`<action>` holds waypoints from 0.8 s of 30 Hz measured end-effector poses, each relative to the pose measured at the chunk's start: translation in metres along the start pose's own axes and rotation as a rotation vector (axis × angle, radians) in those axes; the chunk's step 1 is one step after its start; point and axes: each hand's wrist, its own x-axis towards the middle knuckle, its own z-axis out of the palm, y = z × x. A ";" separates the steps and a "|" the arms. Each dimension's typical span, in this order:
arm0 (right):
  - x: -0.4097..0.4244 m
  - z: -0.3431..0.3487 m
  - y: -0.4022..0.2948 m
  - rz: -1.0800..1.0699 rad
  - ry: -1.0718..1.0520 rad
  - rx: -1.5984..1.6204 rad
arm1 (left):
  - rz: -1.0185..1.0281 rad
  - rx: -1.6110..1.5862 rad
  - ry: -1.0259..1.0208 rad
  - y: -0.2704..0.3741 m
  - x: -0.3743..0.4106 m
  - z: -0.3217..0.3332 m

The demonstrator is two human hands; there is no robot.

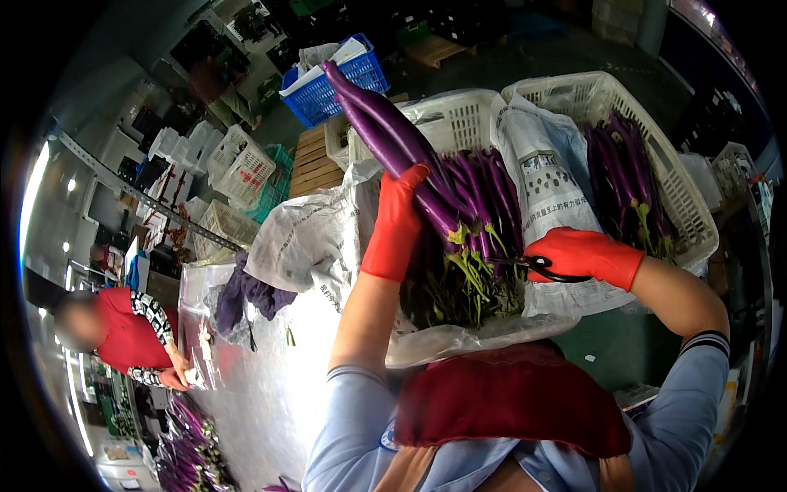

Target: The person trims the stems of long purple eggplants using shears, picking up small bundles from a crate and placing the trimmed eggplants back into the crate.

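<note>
My left hand [396,221], in a red rubber glove, grips long purple eggplants [387,129], their green stem ends pointing down towards me. Black-handled scissors [544,267] are held in my right hand [581,258], gloved in red too; their blades reach left to the stems. Below lie more eggplants [486,184] with long green stems [473,283], in a white plastic crate [458,117] lined with newspaper and clear film. Printed newspaper [553,203] drapes over the crate's right side, partly beneath my right hand.
At right a second white crate [682,184] holds eggplants [627,166]. A metal table [270,381] bears a dark purple cloth [255,289] and bagged eggplants [190,449]. A co-worker in red [129,332] handles clear film at its left edge. A blue crate [338,83] stands beyond.
</note>
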 end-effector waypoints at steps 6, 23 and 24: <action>0.010 -0.003 -0.010 -0.053 -0.048 -0.073 | -0.036 -0.079 -0.028 0.000 -0.001 0.001; 0.028 0.030 0.034 0.065 0.261 0.886 | 0.295 0.295 0.395 0.119 -0.151 -0.127; 0.027 0.030 0.038 0.120 0.296 0.949 | 0.321 0.374 0.432 0.127 -0.182 -0.144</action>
